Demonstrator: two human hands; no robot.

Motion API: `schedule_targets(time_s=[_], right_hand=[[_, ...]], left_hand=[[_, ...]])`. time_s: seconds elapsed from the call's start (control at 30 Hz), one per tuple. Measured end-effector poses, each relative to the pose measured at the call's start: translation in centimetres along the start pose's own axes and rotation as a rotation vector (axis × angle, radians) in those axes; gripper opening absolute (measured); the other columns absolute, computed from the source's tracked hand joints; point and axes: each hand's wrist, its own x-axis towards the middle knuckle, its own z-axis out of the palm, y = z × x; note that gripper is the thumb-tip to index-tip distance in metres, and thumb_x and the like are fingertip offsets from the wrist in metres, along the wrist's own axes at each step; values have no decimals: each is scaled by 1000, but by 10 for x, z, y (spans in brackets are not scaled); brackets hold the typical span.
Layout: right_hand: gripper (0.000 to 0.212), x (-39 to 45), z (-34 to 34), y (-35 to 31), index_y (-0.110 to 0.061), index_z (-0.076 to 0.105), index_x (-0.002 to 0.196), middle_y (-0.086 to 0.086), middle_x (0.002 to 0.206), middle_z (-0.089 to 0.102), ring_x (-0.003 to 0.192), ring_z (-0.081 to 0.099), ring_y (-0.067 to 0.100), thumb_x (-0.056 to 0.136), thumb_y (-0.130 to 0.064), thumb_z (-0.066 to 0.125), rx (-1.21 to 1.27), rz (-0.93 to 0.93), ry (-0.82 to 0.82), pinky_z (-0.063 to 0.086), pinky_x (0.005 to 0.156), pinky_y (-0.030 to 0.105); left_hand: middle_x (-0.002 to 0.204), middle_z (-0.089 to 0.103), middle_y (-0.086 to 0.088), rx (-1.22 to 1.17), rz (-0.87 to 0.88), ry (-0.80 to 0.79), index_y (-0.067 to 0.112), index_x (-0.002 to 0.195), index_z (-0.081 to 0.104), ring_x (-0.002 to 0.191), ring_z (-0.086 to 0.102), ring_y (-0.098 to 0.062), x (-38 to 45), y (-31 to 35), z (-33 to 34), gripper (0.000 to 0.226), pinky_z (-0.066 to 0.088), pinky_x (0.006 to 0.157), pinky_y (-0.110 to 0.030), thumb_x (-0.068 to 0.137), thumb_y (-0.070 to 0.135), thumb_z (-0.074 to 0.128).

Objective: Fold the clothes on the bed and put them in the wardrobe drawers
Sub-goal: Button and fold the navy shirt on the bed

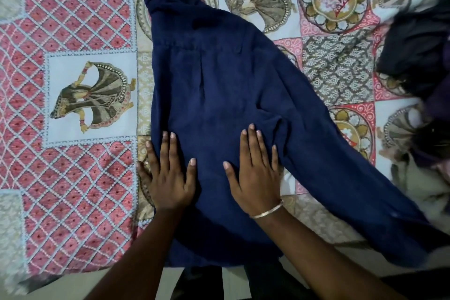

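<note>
- Smoothing seems to be the step in hand: a navy shirt (219, 95) lies back-up on the bed (73, 56), collar at the far end, hem at the near edge.
- Left hand (168, 178) lies flat with straight fingers on the shirt's near left edge, partly on the bedspread; it grasps nothing.
- Right hand (255, 173), a bangle (267, 210) on its wrist, presses flat on the shirt's lower middle, fingers straight, also released.
- Running away from the person, the shirt's long axis goes from hem to collar; one sleeve (353, 178) trails off to the shirt's right and toward the near edge.
- That sleeve is nearer the right hand, so folding it in across the back likely falls to that hand.
- Right of the shirt, well apart from both hands, sits a dark pile of clothes (418, 68), blurred.
- No wardrobe or drawers show, so the putting-away part is not yet begun.
</note>
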Motion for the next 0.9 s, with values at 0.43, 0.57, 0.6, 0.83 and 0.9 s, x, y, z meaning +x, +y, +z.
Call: schedule_targets(time_s=[0.43,0.57,0.6,0.83,0.9], right_hand=[[53,-129,-11,90,-13,46,146,14,150,43,136,44,29,96,-32,55,323,-151,66,40,106,47],[36,-127,-46,138,-6,60,128,15,114,56,97,60,35,95,-20,55,406,207,394,52,85,45],[30,-126,-54,158,-4,64,121,14,108,58,91,62,34,97,-20,55,408,294,456,53,80,46],[50,-132,-80,274,-12,57,127,10,130,57,119,53,34,87,-42,58,173,571,158,48,89,52],[52,-132,-85,280,-21,55,128,0,134,54,123,49,26,84,-46,63,114,593,39,38,91,51]], left_hand=[[161,27,2,87,598,-78,26,153,33,151,18,-21,-62,59,-13,66,-2,117,-61,93,53,37],[147,49,-4,-18,737,-81,15,146,46,136,43,-23,-69,115,-4,65,15,117,-52,90,49,43],[141,53,-6,-55,775,-101,15,145,47,127,49,-26,-71,132,-1,67,26,111,-50,88,50,44],[156,37,4,101,872,-321,38,151,35,133,42,-28,-90,197,23,73,33,98,-55,82,61,44],[159,31,7,167,811,-379,43,151,31,137,37,-29,-93,199,28,76,30,99,-59,79,65,44]])
